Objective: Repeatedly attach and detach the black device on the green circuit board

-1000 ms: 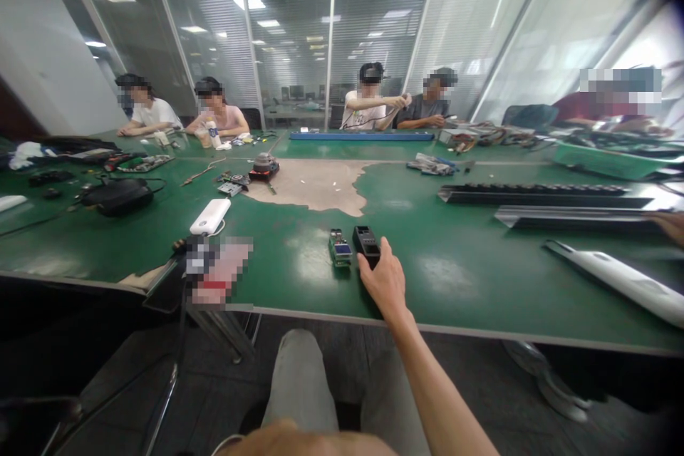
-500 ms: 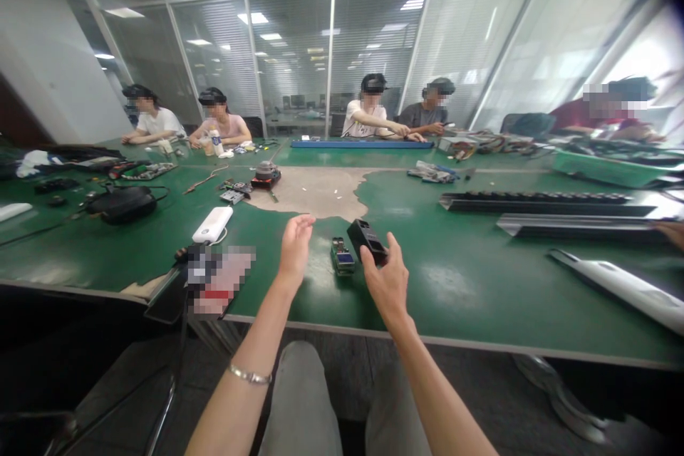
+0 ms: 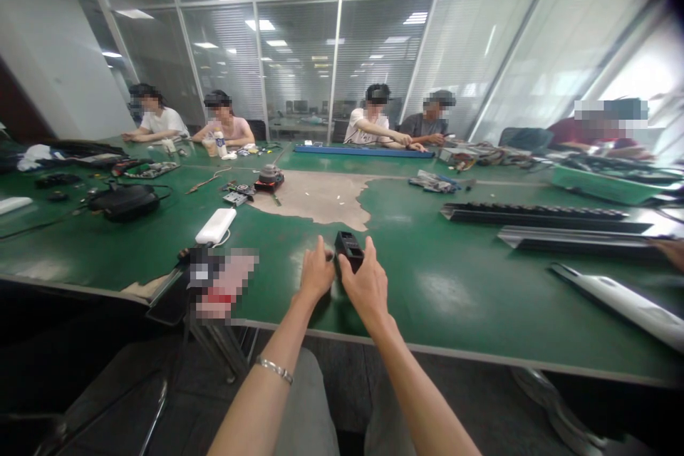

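I hold a small black box (image 3: 348, 245) with openings on its top just above the green table (image 3: 459, 278), close to the near edge. My right hand (image 3: 366, 286) grips it from the right and below, fingers wrapped round it. My left hand (image 3: 315, 273) is closed against its left side, thumb up. A silver bracelet (image 3: 274, 368) sits on my left wrist. The small circuit board seen earlier is hidden behind my hands.
A white power bank (image 3: 216, 226) and a blurred-out item (image 3: 224, 283) lie to the left. A black pouch (image 3: 125, 200) is further left. Long black strips (image 3: 534, 212) and a white elongated part (image 3: 623, 295) lie to the right. Several people sit across the table.
My right hand lifted the black box off the table. My left hand came up from my lap and closed on the box's left side. The view tilted up slightly.
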`<state>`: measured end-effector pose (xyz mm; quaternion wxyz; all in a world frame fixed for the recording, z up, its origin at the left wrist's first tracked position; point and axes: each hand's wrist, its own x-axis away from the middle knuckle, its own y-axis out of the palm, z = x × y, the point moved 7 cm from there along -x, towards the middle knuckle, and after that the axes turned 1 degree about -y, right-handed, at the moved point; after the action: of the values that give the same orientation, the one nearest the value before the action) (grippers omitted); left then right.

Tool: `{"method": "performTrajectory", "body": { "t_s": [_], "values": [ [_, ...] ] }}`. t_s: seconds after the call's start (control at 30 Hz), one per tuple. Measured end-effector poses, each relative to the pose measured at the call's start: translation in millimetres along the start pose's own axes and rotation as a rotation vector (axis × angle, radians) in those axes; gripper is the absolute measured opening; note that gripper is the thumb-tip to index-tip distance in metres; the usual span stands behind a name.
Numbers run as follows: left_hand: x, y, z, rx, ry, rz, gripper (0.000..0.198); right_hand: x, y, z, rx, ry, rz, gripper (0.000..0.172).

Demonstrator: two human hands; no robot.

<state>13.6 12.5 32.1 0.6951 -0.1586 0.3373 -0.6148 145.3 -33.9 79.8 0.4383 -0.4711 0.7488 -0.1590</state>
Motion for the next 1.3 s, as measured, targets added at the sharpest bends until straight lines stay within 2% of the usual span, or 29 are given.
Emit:
{"method": "performTrajectory", "body": {
  "t_s": [0.27,0.47,0.97,1.13,1.3],
  "values": [
    [-1,-1.6,-2,-0.041,-0.024,0.01,0.072,14,18,11,0.01,-0.009,-0.035,0.075],
    [-1,2.7,-1,-0.065,0.008,-0.018,0.075,24,24,16,0.021,-0.022,-0.015,0.072],
    [0,6.0,4,-0.091,0.016,-0.069,0.073,26,19,15,0.07,-0.021,-0.025,0.068],
    [-1,5.6,2,-0.098,-0.02,-0.063,0.068,23,19,18,0.006,0.027,-0.027,0.07],
    [-3,6.8,-1,-0.093,-0.005,-0.047,0.06,13,8,13,-0.077,0.059,0.007,0.073]
  ]
}}
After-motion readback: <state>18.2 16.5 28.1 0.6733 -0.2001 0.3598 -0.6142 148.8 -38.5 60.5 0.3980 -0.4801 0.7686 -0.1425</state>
